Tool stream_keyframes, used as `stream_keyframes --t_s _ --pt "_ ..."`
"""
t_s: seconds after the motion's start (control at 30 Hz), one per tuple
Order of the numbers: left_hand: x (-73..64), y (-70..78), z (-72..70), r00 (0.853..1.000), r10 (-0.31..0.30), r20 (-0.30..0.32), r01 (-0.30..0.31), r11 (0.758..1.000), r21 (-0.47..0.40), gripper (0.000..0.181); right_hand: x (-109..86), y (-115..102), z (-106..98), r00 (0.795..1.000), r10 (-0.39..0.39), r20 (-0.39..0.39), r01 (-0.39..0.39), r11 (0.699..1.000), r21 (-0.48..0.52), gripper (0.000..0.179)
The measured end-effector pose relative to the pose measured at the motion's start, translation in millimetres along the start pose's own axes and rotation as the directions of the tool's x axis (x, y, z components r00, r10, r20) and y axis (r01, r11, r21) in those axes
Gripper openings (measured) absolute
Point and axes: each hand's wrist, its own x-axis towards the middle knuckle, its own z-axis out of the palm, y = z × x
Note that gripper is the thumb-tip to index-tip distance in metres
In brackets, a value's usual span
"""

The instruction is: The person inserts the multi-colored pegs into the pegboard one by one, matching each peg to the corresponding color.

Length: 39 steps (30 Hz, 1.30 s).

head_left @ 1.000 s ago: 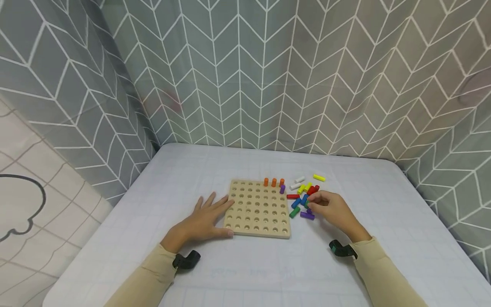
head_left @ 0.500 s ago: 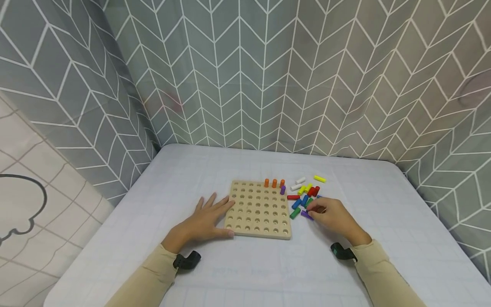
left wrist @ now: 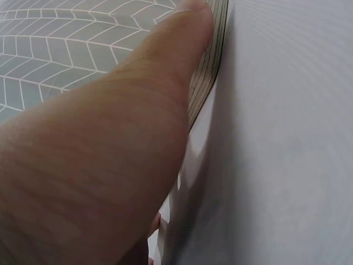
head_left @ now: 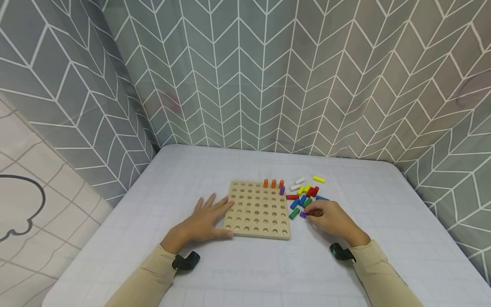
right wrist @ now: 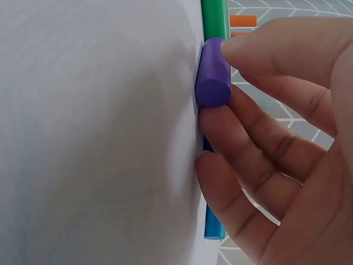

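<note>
A square wooden pegboard (head_left: 245,230) with rows of round holes lies on the table. My left hand (head_left: 205,219) has its fingers spread over the board's left edge, the thumb along the near left corner. In the left wrist view the thumb (left wrist: 171,49) lies against the board's layered side. My right hand (head_left: 331,217) is right of the board and pinches a purple peg (right wrist: 212,77), the thumb on its side and fingertips close below. That peg (head_left: 303,215) lies low over the table. Green pegs (head_left: 294,213) are just beyond it.
Three orange pegs (head_left: 273,183) stand in the board's far row, with a purple peg (head_left: 282,190) in front of the rightmost. Loose blue (head_left: 294,204), red (head_left: 293,197), yellow (head_left: 319,179) and white pegs (head_left: 295,187) lie right of the board. A patterned curtain (head_left: 261,85) hangs behind the table.
My right hand has come nearer to me, away from the green and blue pegs, onto the purple peg, which has shifted slightly left. The left hand stays on the board.
</note>
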Motion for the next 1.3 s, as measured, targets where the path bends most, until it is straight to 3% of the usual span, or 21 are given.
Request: stream_keyframes --t_s 0.27,0.47,0.73,0.97,1.13,1.3 --pt "-0.9 1.2 -1.4 1.000 0.009 -0.014 -0.009 1.000 -0.010 0.107 1.9 0 2 1.000 -0.024 0.018 0.025 0.999 -0.046 0.016" --pt "-0.1 -0.4 0.9 1.000 0.008 -0.011 -0.008 1.000 -0.001 0.107 1.9 1 3 0.999 -0.045 -0.020 0.044 0.996 -0.081 0.015" --pt "-0.7 -0.5 0.4 1.000 0.007 -0.015 -0.007 1.000 -0.008 0.107 1.4 0 2 0.998 -0.040 -0.055 0.037 0.998 -0.053 0.018" --pt "0.7 1.0 0.0 1.000 0.018 -0.016 -0.018 1.000 -0.001 0.107 2.7 -1 0 0.994 -0.032 -0.102 0.038 0.998 0.056 0.027" --pt "-0.6 1.0 -0.4 1.000 0.020 -0.015 -0.020 1.000 -0.001 0.107 9.6 -3 2 0.996 0.013 -0.090 0.003 0.984 0.176 0.034" --pt "-1.4 0.5 -0.3 0.999 0.021 -0.026 -0.021 1.000 -0.014 0.106 18.9 -7 2 0.995 0.028 -0.100 -0.005 0.973 0.229 0.033"
